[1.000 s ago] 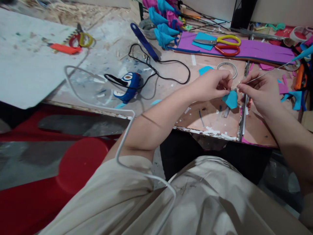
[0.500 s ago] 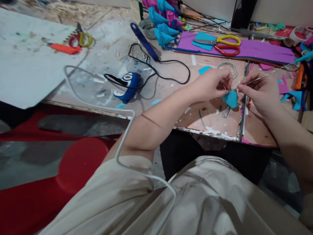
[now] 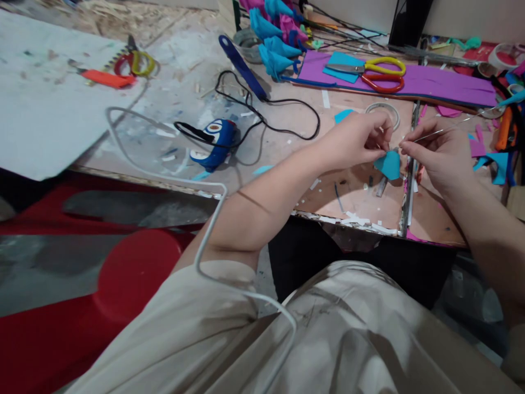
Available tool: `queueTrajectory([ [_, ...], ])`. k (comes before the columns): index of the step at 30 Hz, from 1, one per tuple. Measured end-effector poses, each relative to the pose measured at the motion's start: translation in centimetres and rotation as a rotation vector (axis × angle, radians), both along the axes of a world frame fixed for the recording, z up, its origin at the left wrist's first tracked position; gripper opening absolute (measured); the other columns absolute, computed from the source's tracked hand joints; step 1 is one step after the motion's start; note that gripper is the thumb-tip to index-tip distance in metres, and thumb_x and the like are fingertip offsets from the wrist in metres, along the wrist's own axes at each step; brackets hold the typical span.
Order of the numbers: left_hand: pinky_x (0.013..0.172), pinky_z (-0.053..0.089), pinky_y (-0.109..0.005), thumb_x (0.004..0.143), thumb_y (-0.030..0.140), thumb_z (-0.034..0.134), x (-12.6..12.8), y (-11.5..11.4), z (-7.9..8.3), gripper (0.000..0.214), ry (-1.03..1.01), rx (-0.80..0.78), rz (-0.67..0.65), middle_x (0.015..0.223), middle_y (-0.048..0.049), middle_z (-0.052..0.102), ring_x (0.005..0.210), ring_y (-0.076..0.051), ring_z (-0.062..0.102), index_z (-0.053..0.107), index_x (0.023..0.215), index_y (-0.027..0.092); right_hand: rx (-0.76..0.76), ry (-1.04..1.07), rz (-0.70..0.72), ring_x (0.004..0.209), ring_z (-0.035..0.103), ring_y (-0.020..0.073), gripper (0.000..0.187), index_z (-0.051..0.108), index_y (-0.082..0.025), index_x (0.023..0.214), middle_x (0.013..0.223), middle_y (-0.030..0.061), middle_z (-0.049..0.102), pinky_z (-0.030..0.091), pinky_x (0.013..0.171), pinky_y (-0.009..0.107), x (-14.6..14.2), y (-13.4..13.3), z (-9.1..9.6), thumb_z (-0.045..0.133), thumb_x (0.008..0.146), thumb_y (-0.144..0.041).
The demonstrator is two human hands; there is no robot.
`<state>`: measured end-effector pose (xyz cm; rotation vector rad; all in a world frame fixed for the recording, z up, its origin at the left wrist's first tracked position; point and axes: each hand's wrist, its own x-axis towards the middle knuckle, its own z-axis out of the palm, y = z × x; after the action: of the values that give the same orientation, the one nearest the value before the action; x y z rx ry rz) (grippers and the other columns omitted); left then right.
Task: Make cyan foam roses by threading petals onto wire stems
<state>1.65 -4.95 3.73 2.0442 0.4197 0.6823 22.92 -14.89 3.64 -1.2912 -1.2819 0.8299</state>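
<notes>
My left hand (image 3: 371,139) pinches a small blue petal-shaped piece (image 3: 389,165) by its upper edge, over the right part of the table. Close beside it, my right hand (image 3: 438,150) is closed on a thin metal wire (image 3: 429,135). From these fingers the wire slants up and right, toward a pointed blue paper shape (image 3: 512,98) at the frame's edge. The fingertips of both hands nearly meet above the blue piece. What lies exactly between them is too small to make out. Behind my left hand a roll of clear tape (image 3: 396,116) lies on the table.
Yellow-and-red scissors (image 3: 383,74) rest on a purple sheet (image 3: 443,82). Blue and pink paper flowers (image 3: 274,52) lie at the back. A blue toy-like object (image 3: 219,145) with a black cord sits left of my forearm. A white cable (image 3: 211,235) crosses my left arm.
Both hands keep nearly the same place and grip. The blue piece has turned slightly, and the whole view has shifted a little.
</notes>
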Motion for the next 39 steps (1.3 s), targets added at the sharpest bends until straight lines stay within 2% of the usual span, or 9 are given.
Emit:
queueTrajectory([
  [7,0.080,0.067,-0.030,0.083,0.021,0.089,0.1,0.3,-0.1,0.031,-0.049,-0.082,-0.032,0.087,0.0016,0.077,0.086,-0.017,0.081,0.061,0.096,0.021,0.026,0.016,0.005,0.077,0.075,0.0247,0.041,0.072,-0.028,0.081,0.084,0.0018,0.077,0.067,0.068,0.043,-0.2,0.0,0.5,0.104,0.068,-0.048],
  [11,0.082,0.068,-0.031,0.082,0.021,0.089,0.1,0.5,-0.1,0.031,-0.044,-0.120,-0.057,0.089,0.0008,0.078,0.089,-0.018,0.081,0.061,0.096,0.021,0.032,0.040,0.027,0.076,0.074,0.0223,0.040,0.073,-0.027,0.080,0.084,0.0010,0.077,0.067,0.072,0.041,-0.3,-0.1,0.6,0.105,0.067,-0.047],
  [17,0.085,0.068,-0.032,0.079,0.019,0.091,0.1,0.7,-0.3,0.034,-0.022,-0.172,-0.066,0.089,0.0003,0.078,0.092,-0.018,0.081,0.061,0.096,0.020,-0.043,0.083,0.063,0.068,0.071,0.0177,0.042,0.071,-0.026,0.083,0.086,-0.0006,0.074,0.063,0.060,0.035,-0.6,-0.4,0.5,0.106,0.067,-0.042],
  [22,0.084,0.067,-0.031,0.080,0.022,0.091,0.2,0.7,-0.4,0.034,-0.022,-0.190,-0.078,0.088,0.0003,0.079,0.091,-0.018,0.082,0.061,0.096,0.021,-0.075,0.093,0.081,0.059,0.064,0.0147,0.036,0.073,-0.026,0.084,0.082,-0.0018,0.074,0.057,0.052,0.033,-0.8,-0.6,0.1,0.104,0.070,-0.037],
  [28,0.081,0.067,-0.030,0.078,0.020,0.093,0.4,0.2,-0.2,0.036,-0.021,-0.211,-0.082,0.085,-0.0002,0.079,0.088,-0.017,0.081,0.060,0.093,0.021,-0.084,0.048,0.108,0.071,0.070,0.0184,0.034,0.076,-0.026,0.084,0.086,0.0001,0.077,0.062,0.059,0.034,-1.1,-0.4,0.0,0.104,0.066,-0.035],
  [31,0.080,0.065,-0.029,0.079,0.017,0.091,0.5,-0.1,-0.2,0.033,-0.029,-0.225,-0.104,0.087,0.0003,0.080,0.086,-0.016,0.081,0.061,0.093,0.020,-0.071,0.021,0.115,0.069,0.070,0.0172,0.035,0.075,-0.026,0.082,0.083,-0.0007,0.076,0.063,0.059,0.033,-1.1,-0.5,0.1,0.105,0.065,-0.033],
  [36,0.084,0.067,-0.032,0.078,0.026,0.096,0.4,0.0,-0.2,0.037,-0.021,-0.185,-0.060,0.089,-0.0028,0.081,0.091,-0.018,0.082,0.062,0.093,0.020,-0.132,0.132,0.104,0.053,0.064,0.0154,0.040,0.071,-0.025,0.082,0.075,-0.0022,0.072,0.060,0.045,0.033,-1.2,-0.6,-0.1,0.105,0.068,-0.041],
  [39,0.085,0.068,-0.032,0.077,0.033,0.099,0.4,0.1,-0.2,0.041,-0.029,-0.145,-0.027,0.089,-0.0040,0.081,0.093,-0.019,0.081,0.064,0.093,0.020,-0.123,0.165,0.093,0.051,0.062,0.0145,0.043,0.071,-0.025,0.082,0.072,-0.0028,0.071,0.057,0.043,0.032,-1.0,-0.3,-0.4,0.106,0.065,-0.044],
])
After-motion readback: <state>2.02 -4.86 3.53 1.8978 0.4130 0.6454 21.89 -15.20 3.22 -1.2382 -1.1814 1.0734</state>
